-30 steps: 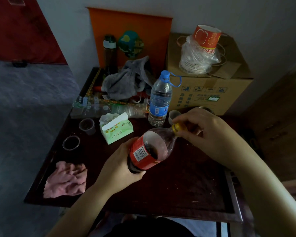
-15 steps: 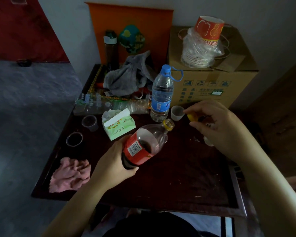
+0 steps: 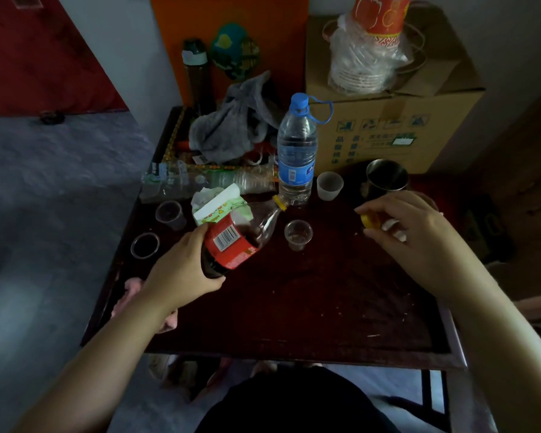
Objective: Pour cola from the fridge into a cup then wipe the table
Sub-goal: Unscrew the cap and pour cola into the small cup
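Note:
My left hand (image 3: 181,270) grips the base of a cola bottle (image 3: 235,242) with a red label, held tilted with its uncapped neck pointing up and right. A small clear plastic cup (image 3: 298,234) stands on the dark wooden table (image 3: 294,307) just right of the bottle's neck. My right hand (image 3: 409,232) pinches the yellow bottle cap (image 3: 369,220) to the right of that cup. A pink cloth (image 3: 128,292) lies at the table's left front edge, mostly hidden by my left forearm.
A water bottle (image 3: 296,154), a white cup (image 3: 329,185), a metal mug (image 3: 386,179), a tissue pack (image 3: 219,204), two more small cups (image 3: 169,214) (image 3: 145,245), a lying clear bottle and a grey cloth (image 3: 231,126) crowd the back. A cardboard box (image 3: 388,120) stands behind.
My right hand unscrewed the yellow cap and carried it off to the right. My left hand moved the open bottle left, which uncovered the clear cup.

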